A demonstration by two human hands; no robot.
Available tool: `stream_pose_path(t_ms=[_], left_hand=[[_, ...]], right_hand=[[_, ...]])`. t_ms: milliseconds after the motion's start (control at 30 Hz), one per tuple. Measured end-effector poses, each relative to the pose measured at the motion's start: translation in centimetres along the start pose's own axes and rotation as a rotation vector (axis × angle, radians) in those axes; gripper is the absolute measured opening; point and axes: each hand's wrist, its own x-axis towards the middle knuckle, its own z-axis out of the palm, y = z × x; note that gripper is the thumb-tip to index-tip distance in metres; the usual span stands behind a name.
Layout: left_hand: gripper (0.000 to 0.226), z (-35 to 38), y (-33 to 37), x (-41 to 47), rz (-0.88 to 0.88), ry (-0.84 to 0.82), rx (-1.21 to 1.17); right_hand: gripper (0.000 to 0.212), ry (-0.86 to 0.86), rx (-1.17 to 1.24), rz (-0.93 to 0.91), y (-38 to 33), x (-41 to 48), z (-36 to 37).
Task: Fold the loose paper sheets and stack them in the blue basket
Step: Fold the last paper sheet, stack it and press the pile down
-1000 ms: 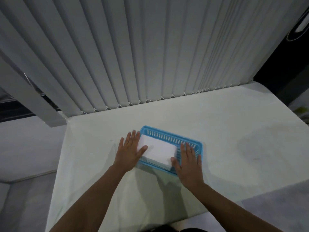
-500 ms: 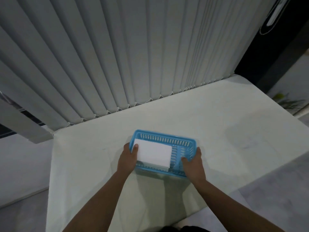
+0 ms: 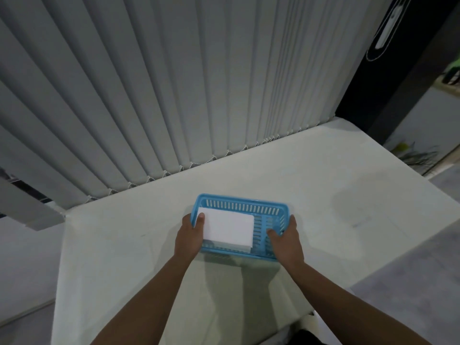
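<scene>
Basket (image 3: pixel 242 206), both hands gripping its ends: left hand (image 3: pixel 190 235), right hand (image 3: pixel 286 241); tilting could spill the folded paper (image 3: pixel 227 227).

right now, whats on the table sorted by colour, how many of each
blue: 1, the basket
white: 1, the stack of folded paper in the basket; the number of sheets in it cannot be told
total: 2
The left hand and right hand grip the basket's ends.
</scene>
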Motion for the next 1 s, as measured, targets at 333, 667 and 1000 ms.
stream_pose_path(t_ms=[333,667,1000], left_hand=[[0.05,8.8,9.1,1.3,-0.009,0.063,-0.041],[0.055,20.3,18.6,3.0,-0.104,0.054,-0.108],[0.057,24.7,26.9,6.6,-0.197,-0.081,-0.232]], right_hand=[[0.084,-0.013,-0.089,-0.107,-1.8,10.6,-9.0],[0.085,-0.14,-0.16,-0.167,-2.6,24.6,-19.9],[0.084,-0.27,-0.218,-0.256,-7.1,36.6,-25.5]])
